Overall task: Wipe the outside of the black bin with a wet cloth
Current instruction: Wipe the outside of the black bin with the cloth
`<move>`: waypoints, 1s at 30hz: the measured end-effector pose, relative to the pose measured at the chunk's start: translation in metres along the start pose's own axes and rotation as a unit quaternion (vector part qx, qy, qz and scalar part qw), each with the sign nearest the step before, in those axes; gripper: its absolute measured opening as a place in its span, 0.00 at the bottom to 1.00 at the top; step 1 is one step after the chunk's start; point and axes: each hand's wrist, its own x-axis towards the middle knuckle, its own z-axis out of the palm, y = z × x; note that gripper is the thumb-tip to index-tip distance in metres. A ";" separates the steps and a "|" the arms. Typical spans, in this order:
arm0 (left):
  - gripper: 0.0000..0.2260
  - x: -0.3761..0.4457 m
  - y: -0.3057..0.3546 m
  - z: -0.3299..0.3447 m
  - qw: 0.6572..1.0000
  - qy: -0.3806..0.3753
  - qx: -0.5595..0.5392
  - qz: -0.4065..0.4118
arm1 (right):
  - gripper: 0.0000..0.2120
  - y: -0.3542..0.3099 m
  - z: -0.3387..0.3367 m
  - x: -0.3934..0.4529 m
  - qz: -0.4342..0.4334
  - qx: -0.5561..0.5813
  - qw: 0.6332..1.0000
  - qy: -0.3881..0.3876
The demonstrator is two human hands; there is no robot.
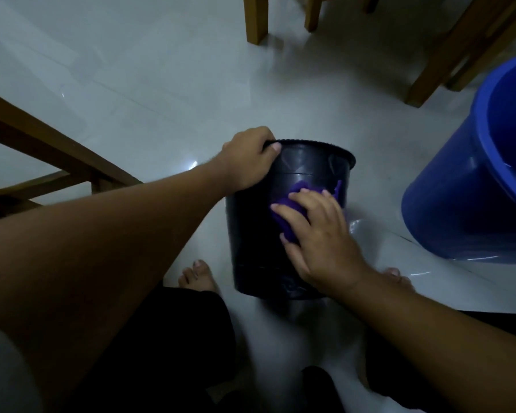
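Observation:
The black bin [252, 234] stands on the tiled floor in the middle of the view, tilted slightly away from me. My left hand [249, 160] grips its rim at the left side, fingers curled over the edge. My right hand [319, 236] lies flat against the bin's near side and presses a purple cloth [286, 201] onto the wall. Most of the cloth is under my palm; a corner sticks out toward the right edge of the bin.
A large blue bucket [459, 189] stands at the right, close to the bin. Wooden chair legs [255, 19] rise at the top, another wooden frame [42, 150] at the left. My bare feet [198, 275] flank the bin's base. The floor looks wet near the bucket.

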 end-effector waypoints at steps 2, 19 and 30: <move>0.13 -0.002 0.001 0.008 1.000 -0.014 0.011 0.010 | 0.28 0.001 0.000 -0.011 -0.023 -0.029 0.999 -0.003; 0.14 0.010 -0.019 0.006 0.999 -0.020 0.035 0.031 | 0.30 0.010 0.002 0.020 0.032 -0.066 0.997 -0.031; 0.15 0.006 -0.017 0.006 0.998 -0.009 0.055 0.036 | 0.33 -0.003 0.007 0.007 -0.060 -0.114 0.989 -0.067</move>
